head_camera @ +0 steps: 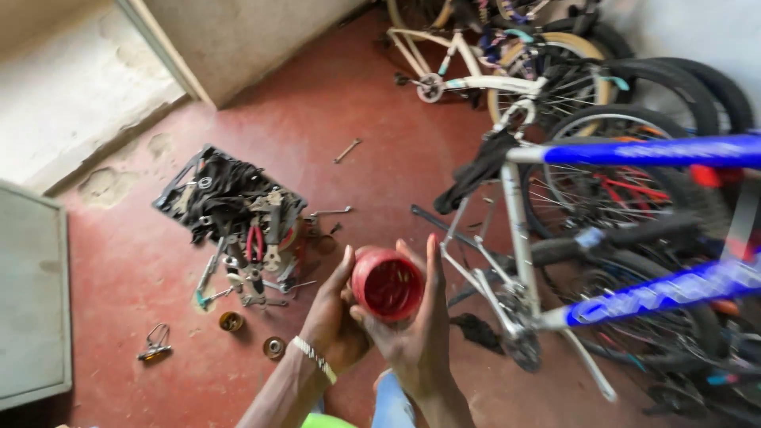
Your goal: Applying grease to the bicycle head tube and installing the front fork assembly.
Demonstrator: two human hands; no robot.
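— Between our two hands, over the red floor (380, 158), we hold a small red tub (387, 283), open mouth turned up toward the camera. Our right hand (416, 333) wraps it from below and the side, fingers (434, 265) stretched up along its right wall, thumb pressed at the lower rim.

— And our left hand (333, 317)?

— It cups the tub's left side, fingers curled behind it, thumb raised along the rim. Both hands are closed on the tub; neither is spread loose. A pale bracelet (314, 358) sits on the left wrist.

— What lies inside the tub?

— Something dark red and glossy; we cannot tell what it is.

— Moving outward, then?

— Just right of the hands stands a white and blue bicycle frame (634, 150), its crank area near the right hand. Left of the hands, on the floor, sits a dark tray (170, 194) heaped with tools, red-handled pliers (255, 240) at its near edge. Loose spanners (346, 150) lie beyond the tray toward the middle of the floor, and two small round caps (231, 321) rest near its front corner. More bicycles (491, 63) lean along the far wall. A pale green panel (32, 301) stands at the floor's left edge.
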